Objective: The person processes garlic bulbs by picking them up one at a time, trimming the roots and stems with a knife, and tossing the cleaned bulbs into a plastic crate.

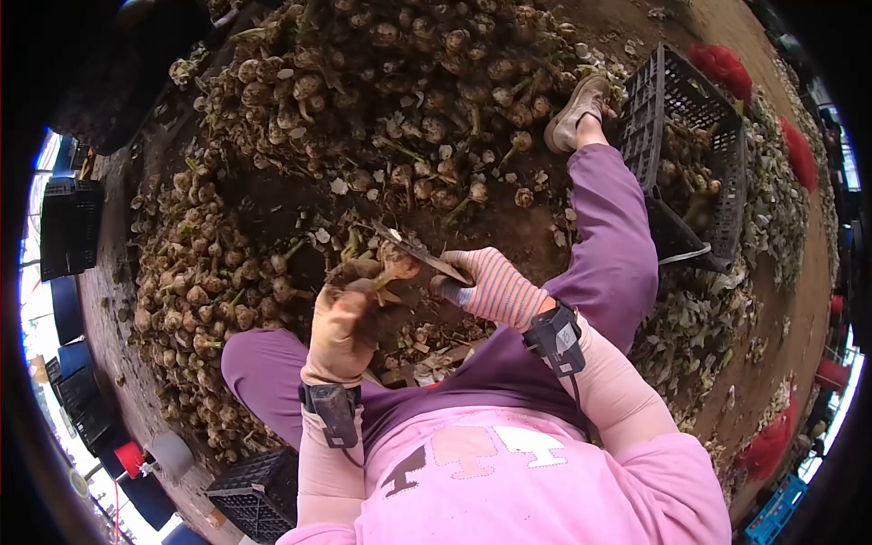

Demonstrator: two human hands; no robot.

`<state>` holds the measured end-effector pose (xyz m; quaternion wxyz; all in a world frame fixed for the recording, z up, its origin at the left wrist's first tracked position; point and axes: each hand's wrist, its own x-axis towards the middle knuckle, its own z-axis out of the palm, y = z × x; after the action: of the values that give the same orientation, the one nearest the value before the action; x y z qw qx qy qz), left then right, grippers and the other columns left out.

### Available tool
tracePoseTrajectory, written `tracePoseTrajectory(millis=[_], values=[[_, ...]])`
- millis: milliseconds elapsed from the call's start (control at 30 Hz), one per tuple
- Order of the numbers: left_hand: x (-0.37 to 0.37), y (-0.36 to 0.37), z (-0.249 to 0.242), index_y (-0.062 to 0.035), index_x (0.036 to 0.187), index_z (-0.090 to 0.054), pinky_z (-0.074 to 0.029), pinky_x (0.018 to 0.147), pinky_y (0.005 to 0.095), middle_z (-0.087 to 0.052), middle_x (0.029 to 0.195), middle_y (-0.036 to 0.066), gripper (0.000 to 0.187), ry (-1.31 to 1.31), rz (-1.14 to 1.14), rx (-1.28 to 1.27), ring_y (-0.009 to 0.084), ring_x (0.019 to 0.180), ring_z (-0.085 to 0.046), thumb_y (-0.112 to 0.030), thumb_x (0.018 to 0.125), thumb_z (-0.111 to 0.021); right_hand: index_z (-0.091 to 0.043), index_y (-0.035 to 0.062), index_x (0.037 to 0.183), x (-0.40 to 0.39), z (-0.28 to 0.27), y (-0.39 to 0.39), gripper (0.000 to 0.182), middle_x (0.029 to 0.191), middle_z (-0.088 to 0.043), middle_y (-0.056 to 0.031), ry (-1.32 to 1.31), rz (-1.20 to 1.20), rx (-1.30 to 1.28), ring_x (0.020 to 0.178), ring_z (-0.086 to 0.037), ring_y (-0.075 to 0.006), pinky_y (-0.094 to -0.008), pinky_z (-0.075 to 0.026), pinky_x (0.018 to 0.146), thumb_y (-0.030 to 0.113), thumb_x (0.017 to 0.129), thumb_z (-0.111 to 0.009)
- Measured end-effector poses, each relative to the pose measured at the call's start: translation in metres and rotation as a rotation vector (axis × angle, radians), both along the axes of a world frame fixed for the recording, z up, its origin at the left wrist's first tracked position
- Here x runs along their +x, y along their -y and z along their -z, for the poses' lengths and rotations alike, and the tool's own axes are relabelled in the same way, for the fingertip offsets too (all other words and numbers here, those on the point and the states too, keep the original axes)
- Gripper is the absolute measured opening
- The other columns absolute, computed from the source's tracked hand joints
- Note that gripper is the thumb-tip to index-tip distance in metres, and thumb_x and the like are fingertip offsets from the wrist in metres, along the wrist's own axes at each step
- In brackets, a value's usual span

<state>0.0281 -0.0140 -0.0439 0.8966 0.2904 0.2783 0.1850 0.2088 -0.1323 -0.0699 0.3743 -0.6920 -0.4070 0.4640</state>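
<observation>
My left hand [341, 329], in a soiled tan glove, is closed around a dirt-covered bulb [394, 263] with stem and root bits sticking out. In my right hand [498, 289], which wears a striped glove, is a knife [414, 248]. Its blade points to the upper left and overlaps the bulb in this view. Past both hands, a large heap of similar bulbs [300, 91] spreads over the soil, and another pile [204, 291] lies to the left.
A black crate [647, 118] holding some bulbs stands beside my right foot. Trimmed leaves and peelings [772, 227] litter the ground to the right, near red mesh bags [797, 153]. Another black crate [259, 490] sits behind my left side. A person in dark clothing [118, 73] is at the upper left.
</observation>
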Motion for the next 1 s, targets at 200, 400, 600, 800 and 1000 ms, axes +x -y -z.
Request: tracePoseTrajectory(millis=[200, 400, 600, 800, 1000], values=[[0.013, 0.003, -0.002, -0.0018, 0.123, -0.044, -0.054, 0.074, 0.0378, -0.059, 0.107, 0.012, 0.047, -0.224, 0.21, 0.15, 0.0237, 0.092, -0.06, 0.0, 0.077, -0.055, -0.059, 0.0057, 0.101, 0.005, 0.0, 0.001, 0.032, 0.077, -0.061, -0.0191, 0.243, -0.153, 0.07, 0.074, -0.06, -0.036, -0.04, -0.048, 0.064, 0.021, 0.072, -0.062], [0.014, -0.002, 0.001, -0.0066, 0.11, -0.054, -0.045, 0.085, 0.037, -0.06, 0.101, 0.009, 0.03, -0.406, 0.575, 1.298, 0.0251, 0.097, -0.057, -0.011, 0.081, -0.061, -0.058, 0.0061, 0.095, 0.0, -0.012, 0.003, 0.032, 0.076, -0.061, -0.0167, 0.365, -0.22, 0.138, 0.076, -0.06, -0.0364, -0.0423, -0.048, 0.064, 0.019, 0.067, -0.066], [0.018, 0.01, -0.013, -0.0088, 0.099, -0.061, -0.044, 0.087, 0.0396, -0.062, 0.093, 0.007, 0.026, -0.502, 0.372, 1.222, 0.0267, 0.088, -0.06, -0.008, 0.074, -0.064, -0.058, 0.0067, 0.095, -0.001, -0.01, 0.003, 0.035, 0.077, -0.062, -0.0161, 0.35, -0.224, 0.192, 0.077, -0.06, -0.0359, -0.0426, -0.048, 0.064, 0.018, 0.063, -0.067], [0.016, -0.001, -0.014, -0.0048, 0.102, -0.059, -0.046, 0.087, 0.0352, -0.063, 0.091, 0.007, 0.029, -0.22, 0.568, 1.84, 0.0247, 0.083, -0.061, -0.012, 0.075, -0.066, -0.059, 0.0067, 0.091, 0.002, -0.001, 0.004, 0.032, 0.074, -0.061, -0.0149, 0.352, -0.277, 0.227, 0.072, -0.06, -0.0356, -0.0425, -0.048, 0.062, 0.016, 0.062, -0.065], [0.006, 0.001, -0.023, 0.0028, 0.116, -0.046, -0.045, 0.085, 0.0289, -0.064, 0.096, 0.007, 0.054, -0.392, 0.686, 1.095, 0.0179, 0.085, -0.061, -0.024, 0.075, -0.07, -0.06, 0.0068, 0.09, 0.0, 0.003, 0.005, 0.033, 0.071, -0.059, -0.0138, 0.358, -0.318, 0.385, 0.071, -0.059, -0.0347, -0.0412, -0.048, 0.061, 0.015, 0.058, -0.065]])
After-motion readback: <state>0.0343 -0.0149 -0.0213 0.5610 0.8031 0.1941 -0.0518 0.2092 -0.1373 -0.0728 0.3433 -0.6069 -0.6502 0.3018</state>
